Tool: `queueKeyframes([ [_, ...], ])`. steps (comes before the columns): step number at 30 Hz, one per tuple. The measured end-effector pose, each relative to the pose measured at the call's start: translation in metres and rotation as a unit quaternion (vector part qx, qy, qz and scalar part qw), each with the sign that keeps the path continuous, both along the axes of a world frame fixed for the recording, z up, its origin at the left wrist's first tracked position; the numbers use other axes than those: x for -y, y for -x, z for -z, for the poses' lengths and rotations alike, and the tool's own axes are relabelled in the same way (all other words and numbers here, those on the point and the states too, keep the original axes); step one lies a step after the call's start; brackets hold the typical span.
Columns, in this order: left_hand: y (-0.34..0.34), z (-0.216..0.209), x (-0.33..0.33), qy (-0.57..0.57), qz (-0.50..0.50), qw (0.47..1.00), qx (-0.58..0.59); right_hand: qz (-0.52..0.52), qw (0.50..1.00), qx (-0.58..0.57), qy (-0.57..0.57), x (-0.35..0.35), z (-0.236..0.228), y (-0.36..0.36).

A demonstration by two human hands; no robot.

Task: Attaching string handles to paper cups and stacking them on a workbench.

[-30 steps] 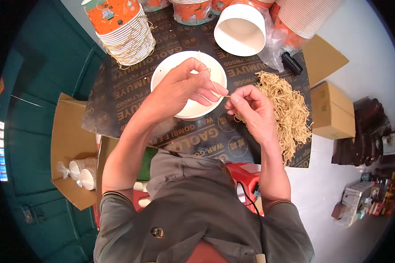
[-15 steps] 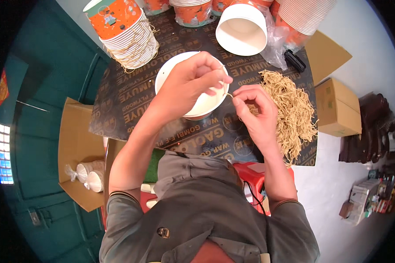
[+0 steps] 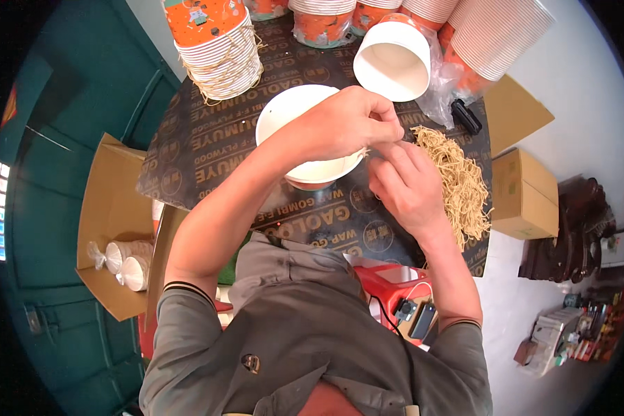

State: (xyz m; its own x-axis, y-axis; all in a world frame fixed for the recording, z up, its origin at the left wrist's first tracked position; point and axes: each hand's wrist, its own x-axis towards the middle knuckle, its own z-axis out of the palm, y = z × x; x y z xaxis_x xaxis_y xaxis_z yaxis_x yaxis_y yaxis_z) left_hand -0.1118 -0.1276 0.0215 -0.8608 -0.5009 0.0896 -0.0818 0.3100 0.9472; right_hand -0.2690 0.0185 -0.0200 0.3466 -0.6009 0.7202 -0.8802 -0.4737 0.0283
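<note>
Left hand (image 3: 357,125) and right hand (image 3: 410,182) meet right of the white bowl (image 3: 277,114), both curled nearly closed; any hold is hidden. Tan strands (image 3: 461,194) lie heaped on the bench (image 3: 208,149). Advisable: light pinch, steady tension.

Place: looked like a small workshop | dark plywood table (image 3: 211,142) bore stacked paper tubs (image 3: 496,41) and heaped tan strands (image 3: 459,187) | open carton (image 3: 102,201) held bagged tubs (image 3: 136,273)

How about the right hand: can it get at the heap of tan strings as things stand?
Probably yes: the right hand is close beside the heap of tan strings, and nothing visible stands between them, though it sits close against the left hand.
</note>
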Motion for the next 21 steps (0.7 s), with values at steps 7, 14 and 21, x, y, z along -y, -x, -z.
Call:
queueKeyframes([
  [7,-0.022,0.004,-0.017,0.103,-0.091,0.990,-0.024,-0.010,1.000,-0.003,-0.009,0.001,0.000,0.011],
  [14,-0.040,0.015,-0.043,0.290,-0.118,0.950,-0.004,-0.030,0.999,0.039,0.014,0.001,0.007,0.009],
  [21,-0.033,0.020,-0.040,0.297,-0.070,0.952,-0.024,-0.042,0.996,0.068,0.049,-0.002,0.014,0.010],
])
